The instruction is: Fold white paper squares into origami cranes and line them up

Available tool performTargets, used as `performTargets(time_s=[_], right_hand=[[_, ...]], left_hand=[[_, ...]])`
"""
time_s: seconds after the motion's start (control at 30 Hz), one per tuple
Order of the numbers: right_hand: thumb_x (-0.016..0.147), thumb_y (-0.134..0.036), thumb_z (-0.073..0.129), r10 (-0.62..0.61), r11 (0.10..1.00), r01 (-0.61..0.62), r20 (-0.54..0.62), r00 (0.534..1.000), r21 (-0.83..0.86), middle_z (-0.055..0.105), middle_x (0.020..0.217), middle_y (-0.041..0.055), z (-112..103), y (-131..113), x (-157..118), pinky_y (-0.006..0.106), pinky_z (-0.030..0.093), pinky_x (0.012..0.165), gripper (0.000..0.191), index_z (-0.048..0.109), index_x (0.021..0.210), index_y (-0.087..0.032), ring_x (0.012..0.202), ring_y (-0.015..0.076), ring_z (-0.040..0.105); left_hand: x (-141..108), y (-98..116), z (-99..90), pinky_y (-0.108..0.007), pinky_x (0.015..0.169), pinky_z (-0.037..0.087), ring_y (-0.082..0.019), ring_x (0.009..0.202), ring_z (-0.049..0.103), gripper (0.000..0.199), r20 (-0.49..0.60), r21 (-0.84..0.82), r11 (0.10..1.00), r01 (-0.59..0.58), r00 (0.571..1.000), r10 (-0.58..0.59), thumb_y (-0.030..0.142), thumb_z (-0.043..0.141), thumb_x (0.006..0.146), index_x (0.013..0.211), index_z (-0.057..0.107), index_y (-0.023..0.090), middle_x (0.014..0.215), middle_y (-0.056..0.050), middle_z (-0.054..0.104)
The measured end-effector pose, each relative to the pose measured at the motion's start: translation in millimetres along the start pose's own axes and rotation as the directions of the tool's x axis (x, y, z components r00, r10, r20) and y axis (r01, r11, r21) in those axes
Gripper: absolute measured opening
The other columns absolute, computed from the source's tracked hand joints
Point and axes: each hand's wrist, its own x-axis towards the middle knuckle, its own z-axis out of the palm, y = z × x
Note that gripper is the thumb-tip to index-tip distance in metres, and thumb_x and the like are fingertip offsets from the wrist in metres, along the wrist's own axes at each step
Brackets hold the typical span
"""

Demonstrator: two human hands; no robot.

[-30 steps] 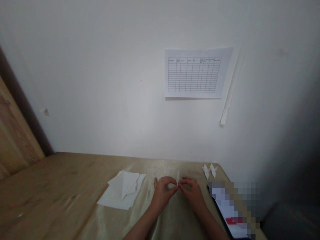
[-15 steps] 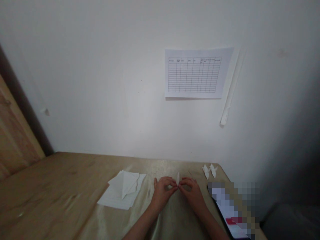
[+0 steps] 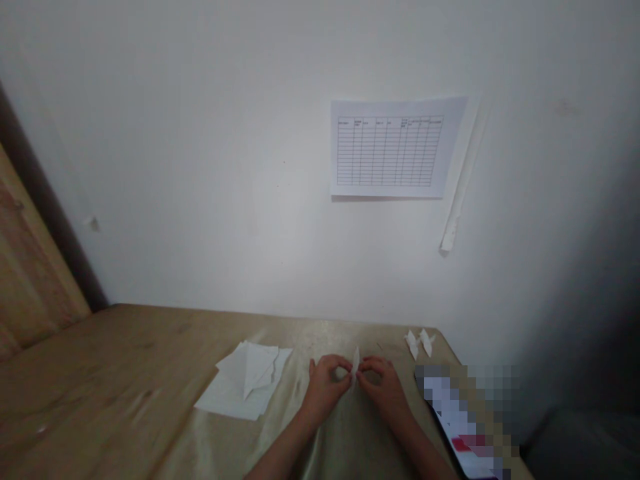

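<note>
A small, narrow piece of folded white paper point(image 3: 355, 360) stands upright between my two hands, just above the table. My left hand point(image 3: 327, 383) pinches its left side with thumb and fingers. From the right, my right hand point(image 3: 383, 383) closes thumb and fingertips on the other side. The paper's pointed top shows above the fingertips; the fingers partly cover its sides. Two small folded white paper figures point(image 3: 419, 343) with pointed ends lie beyond my right hand. Left of my left hand rests a loose stack of white paper sheets point(image 3: 230, 397), with a folded piece on top.
The brownish covered table point(image 3: 145, 373) meets a white wall point(image 3: 200, 167). A phone-like device point(image 3: 450, 420), partly pixelated, lies along the right edge. A printed table sheet point(image 3: 390, 150) hangs on the wall, and a wooden panel point(image 3: 35, 267) stands at far left.
The fingertips have shifted slightly on the folded paper, and more of it now shows between them. The stack, the paper figures and the device stay where they were.
</note>
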Motion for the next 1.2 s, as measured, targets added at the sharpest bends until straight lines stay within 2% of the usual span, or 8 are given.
performTargets(time_s=[0.4, 0.63, 0.7, 0.9, 1.07, 1.2], right_hand=[[0.072, -0.035, 0.068, -0.01, 1.0, 0.009, -0.024, 1.0, -0.026, 0.074, 0.101, 0.0089, -0.9, -0.3, 0.4, 0.047, 0.04, 0.104, 0.014, 0.076, 0.075, -0.024, 0.105, 0.029, 0.064], [0.073, -0.036, 0.067, 0.001, 0.999, -0.002, -0.013, 1.0, -0.037, 0.074, 0.099, 0.0088, -3.2, -0.8, 0.7, 0.045, 0.042, 0.101, 0.014, 0.076, 0.074, -0.024, 0.105, 0.0289, 0.063], [0.073, -0.034, 0.067, 0.004, 0.999, -0.005, -0.009, 1.0, -0.044, 0.074, 0.096, 0.0083, -3.8, -1.8, 0.9, 0.047, 0.039, 0.103, 0.014, 0.076, 0.074, -0.024, 0.105, 0.0292, 0.063], [0.072, -0.032, 0.068, -0.006, 0.998, 0.006, -0.007, 1.0, -0.07, 0.075, 0.091, 0.0053, -2.9, -7.8, -0.8, 0.055, 0.021, 0.116, 0.01, 0.074, 0.073, -0.025, 0.104, 0.0282, 0.066], [0.072, -0.033, 0.068, 0.001, 0.997, -0.002, -0.008, 1.0, -0.078, 0.075, 0.093, 0.0055, -2.5, -9.4, -1.7, 0.054, 0.023, 0.115, 0.01, 0.074, 0.072, -0.025, 0.102, 0.0276, 0.066], [0.073, -0.034, 0.068, 0.008, 0.997, -0.009, -0.012, 1.0, -0.082, 0.075, 0.091, 0.0057, -2.8, -8.8, -1.1, 0.053, 0.025, 0.114, 0.011, 0.074, 0.071, -0.025, 0.104, 0.0284, 0.066]], left_hand=[[-1.4, 6.2, -2.6, -0.066, 0.118, 0.009, -0.026, 0.113, 0.063, 0.012, -0.008, -0.009, 1.0, 0.026, 1.0, -0.027, 0.021, 0.062, 0.071, 0.082, 0.067, 0.024, 0.103, -0.001, 0.075], [0.5, 3.2, -1.9, -0.066, 0.117, 0.013, -0.025, 0.106, 0.066, 0.024, 0.007, -0.061, 0.998, 0.009, 1.0, -0.009, 0.019, 0.061, 0.07, 0.093, 0.066, 0.024, 0.099, -0.001, 0.076], [0.5, 2.1, -1.6, -0.067, 0.117, 0.011, -0.025, 0.106, 0.066, 0.025, 0.007, -0.069, 0.998, 0.011, 1.0, -0.01, 0.02, 0.063, 0.07, 0.095, 0.066, 0.025, 0.099, -0.002, 0.076], [-1.7, 4.7, -3.0, -0.068, 0.117, 0.007, -0.026, 0.106, 0.067, 0.017, -0.029, -0.018, 1.0, 0.008, 1.0, -0.008, 0.03, 0.065, 0.075, 0.091, 0.068, 0.025, 0.098, -0.002, 0.077], [-1.2, 6.7, -5.1, -0.066, 0.118, 0.009, -0.026, 0.103, 0.069, 0.019, -0.013, -0.029, 0.999, 0.038, 0.999, -0.038, 0.031, 0.066, 0.075, 0.093, 0.07, 0.025, 0.098, -0.002, 0.078], [-0.6, 6.8, -6.3, -0.067, 0.118, 0.006, -0.027, 0.105, 0.068, 0.015, -0.018, -0.036, 0.999, 0.033, 0.999, -0.034, 0.033, 0.066, 0.075, 0.086, 0.072, 0.025, 0.099, -0.004, 0.078]])
